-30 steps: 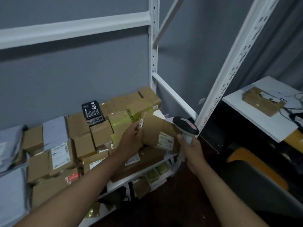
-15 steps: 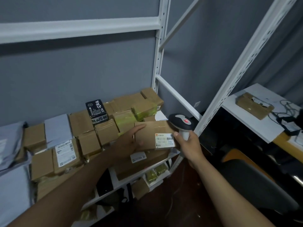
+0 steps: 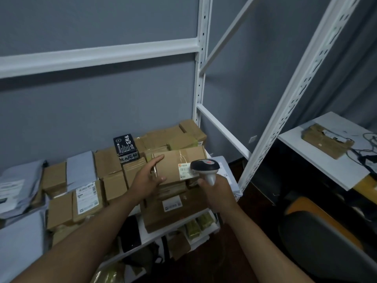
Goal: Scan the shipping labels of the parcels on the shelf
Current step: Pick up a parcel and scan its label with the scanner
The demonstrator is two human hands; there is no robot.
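Observation:
A taped brown cardboard parcel (image 3: 175,162) lies flat on top of the pile at the right end of the white shelf (image 3: 175,224). Its white shipping label (image 3: 184,171) faces up at its right side. My left hand (image 3: 148,177) holds the parcel's left end, fingers over the top and thumb at the front. My right hand (image 3: 217,187) grips the handle of a grey barcode scanner (image 3: 205,166). The scanner's head hangs just above the label and covers part of it.
Many brown boxes, a black box (image 3: 126,148) and grey mailer bags (image 3: 16,184) crowd the shelf. More packages sit on the level below. White uprights (image 3: 289,103) frame the rack. To the right stands a white table (image 3: 326,160) with a parcel and cables, and a dark chair (image 3: 326,237).
My left hand has laid the tilted parcel down flat, label up. My right hand has brought the scanner left, over the label. The camera view has shifted.

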